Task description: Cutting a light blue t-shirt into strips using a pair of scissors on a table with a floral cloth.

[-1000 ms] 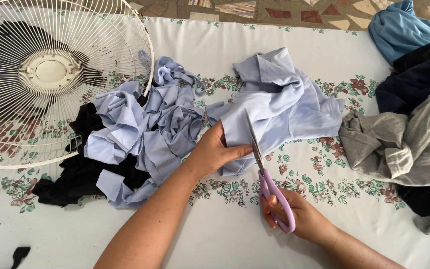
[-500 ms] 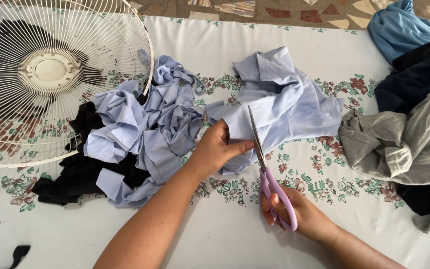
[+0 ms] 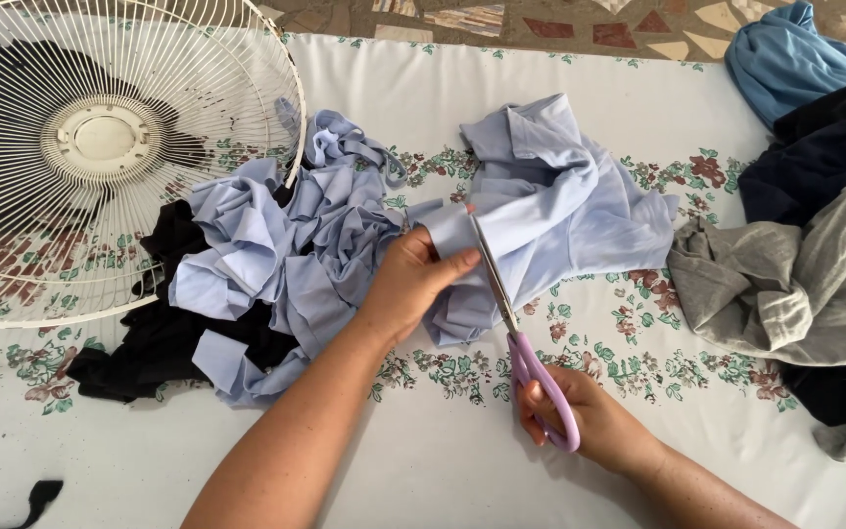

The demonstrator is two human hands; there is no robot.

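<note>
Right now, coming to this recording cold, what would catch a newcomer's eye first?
At centre, the right hand works purple-handled scissors through a light blue shirt, while the left hand pinches the fabric beside the blades. To the left lies a heap of light blue fabric strips over black cloth, with a white fan guard filling the upper left corner. Grey, dark and blue garments pile up at the right edge.

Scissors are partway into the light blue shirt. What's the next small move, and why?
Probably close the scissors and slide them forward: the blades already straddle the light blue shirt, the right hand is in the handles, and the left hand pinches the cloth beside the cut.
</note>
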